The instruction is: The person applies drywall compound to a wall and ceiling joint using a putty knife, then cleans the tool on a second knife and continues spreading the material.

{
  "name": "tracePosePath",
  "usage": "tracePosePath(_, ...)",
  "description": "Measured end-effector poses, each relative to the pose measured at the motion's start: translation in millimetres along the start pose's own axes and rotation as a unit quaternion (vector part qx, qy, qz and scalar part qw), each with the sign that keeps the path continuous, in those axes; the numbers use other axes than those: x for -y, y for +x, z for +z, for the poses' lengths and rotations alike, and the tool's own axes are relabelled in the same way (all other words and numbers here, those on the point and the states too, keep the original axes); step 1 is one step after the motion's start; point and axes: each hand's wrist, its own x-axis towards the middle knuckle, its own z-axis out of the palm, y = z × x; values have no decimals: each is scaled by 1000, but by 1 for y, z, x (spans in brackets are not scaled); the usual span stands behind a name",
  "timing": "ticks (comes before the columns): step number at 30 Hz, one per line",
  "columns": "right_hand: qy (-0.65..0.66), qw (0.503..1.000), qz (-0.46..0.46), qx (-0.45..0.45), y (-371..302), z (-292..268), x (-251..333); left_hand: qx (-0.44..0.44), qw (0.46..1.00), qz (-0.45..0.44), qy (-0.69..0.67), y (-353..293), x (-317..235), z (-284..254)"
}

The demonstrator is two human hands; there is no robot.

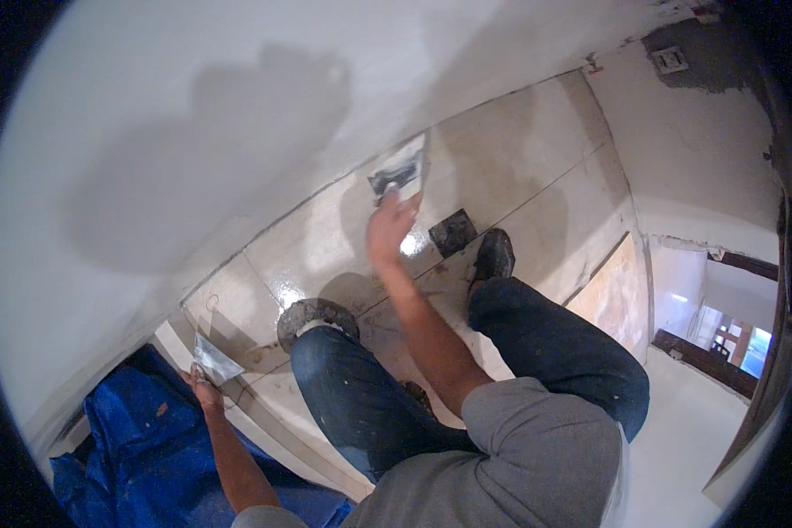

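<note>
My right hand [392, 231] is closed on the handle of a plastering trowel [407, 167]. Its pale flat blade stands at the foot of the white wall [194, 158], where the wall meets the tiled floor [317, 220]. Motion slightly smears this hand. Lower left, my left hand [204, 389] grips a putty knife [216, 359] with a wide, flared metal blade, held out over the floor's edge. Between my right hand and my shoe lies a dark square piece [453, 232] on the tiles.
Beside my left knee is a round, grey, rough-rimmed thing [290, 324], partly hidden by the leg. A crumpled blue tarp [141, 431] spreads at lower left. My dark shoe [495, 253] rests on the tiles. At right, a dark-framed opening [722, 260] and a wall box [671, 60] show.
</note>
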Motion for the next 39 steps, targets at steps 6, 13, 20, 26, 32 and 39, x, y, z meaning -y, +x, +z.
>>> tracePosePath(6, 142, 942, 302, 43, 93, 24, -102, 21, 1000, 7, -9, 12, 15, -25)
tracePosePath(13, 89, 983, 102, 124, 174, 34, -158, 66, 996, 3, -62, 18, 1, 51)
tracePosePath(20, -143, 975, -143, 90, -38, 55, 10, 16, 994, -17, -107, -5, -4, 5)
tracePosePath(26, 116, 974, 182, 64, -36, 8, -2, 22, 998, 32, -43, 11, 19, -31)
tracePosePath(32, 163, 969, 188, 1, 122, 19, -91, 23, 995, -16, -93, -3, -8, 17)
tracePosePath(39, 140, 962, 211, 105, 139, 28, -37, 21, 999, -9, -46, -14, -29, 35)
